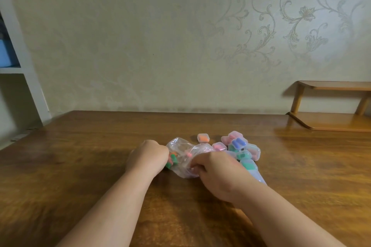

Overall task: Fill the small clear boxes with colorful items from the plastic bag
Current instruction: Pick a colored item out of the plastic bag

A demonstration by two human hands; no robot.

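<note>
A crumpled clear plastic bag (185,158) of green, orange and pink pieces lies mid-table, gripped by both curled hands: left hand (148,158) at its left end, right hand (215,174) bunching its near edge. Small clear filled boxes (239,146) cluster just right on the brown wooden table (80,166).

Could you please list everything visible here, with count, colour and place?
table: one, brown wood, foreground
plastic bag: one, clear, mid-table between the hands
colourful items: a few, green, orange, pink, inside the bag
lone box: one, clear with orange contents, behind the bag
clustered boxes: several, clear with pink, blue, green contents, right of the bag
wooden shelf: one, light brown, far right
white shelving: one, far left
left hand: one, grips the bag's left end
right hand: one, grips the bag's right side
</note>
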